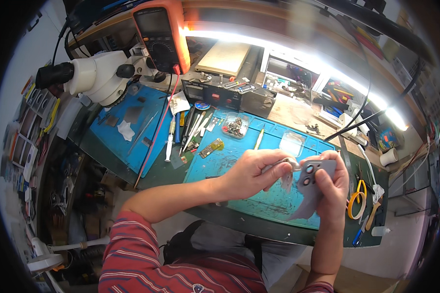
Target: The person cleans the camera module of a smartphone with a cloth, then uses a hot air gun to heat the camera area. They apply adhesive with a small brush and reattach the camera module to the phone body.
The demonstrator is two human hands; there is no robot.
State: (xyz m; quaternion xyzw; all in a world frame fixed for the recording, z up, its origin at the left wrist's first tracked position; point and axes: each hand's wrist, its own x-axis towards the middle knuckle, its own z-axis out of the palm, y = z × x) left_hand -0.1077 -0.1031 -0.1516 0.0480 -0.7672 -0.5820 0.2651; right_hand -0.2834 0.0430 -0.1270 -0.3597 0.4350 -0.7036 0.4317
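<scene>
By the left hand (259, 171), a small shiny item (293, 164), too blurred to identify, is pinched; by the right hand (334, 191), the phone (310, 192) is clasped, thumb near its lenses (309, 169). A blue mat (259, 205) is laid on the counter (278, 235), a microscope (98, 75) and multimeter (160, 38) beyond. The phone is held over the mat, beside the left hand.

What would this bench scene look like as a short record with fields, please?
Left hand: pinching a small shiny item, identity unclear, close to the phone
Right hand: holding a grey phone, camera lenses visible
Surface below: blue mat
On the mat: clear tray with small parts
Back of bench: orange multimeter, white microscope left of it
</scene>
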